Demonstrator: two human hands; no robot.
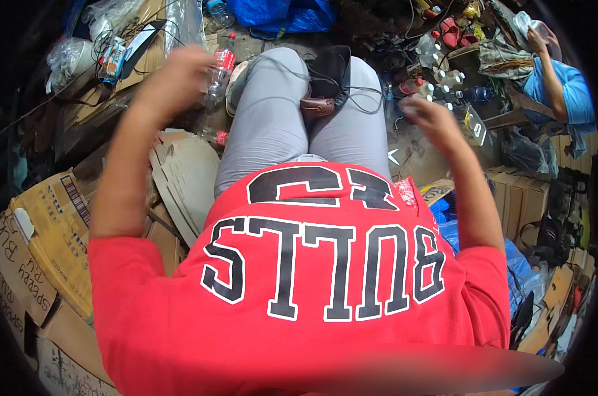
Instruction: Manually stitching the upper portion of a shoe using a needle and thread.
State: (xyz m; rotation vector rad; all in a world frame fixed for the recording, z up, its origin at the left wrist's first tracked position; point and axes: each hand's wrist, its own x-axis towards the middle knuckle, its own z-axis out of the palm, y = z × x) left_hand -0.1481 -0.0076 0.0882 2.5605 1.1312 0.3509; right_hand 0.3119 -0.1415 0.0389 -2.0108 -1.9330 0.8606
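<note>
At upper centre of the frame, the shoe (331, 71) rests between the thighs (266, 122), probably to steady it; left hand (185, 74) and right hand (435, 117) are apart, blurred; I cannot tell either grip.

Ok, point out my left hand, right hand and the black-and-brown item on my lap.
Left hand (188, 71): head view, its middle.
Right hand (434, 120): head view, its middle.
Black-and-brown item (329, 74): head view, black part.

Left hand (185, 76), right hand (435, 119), 1 dark shoe (329, 71) between 2 knees (280, 69)
</note>
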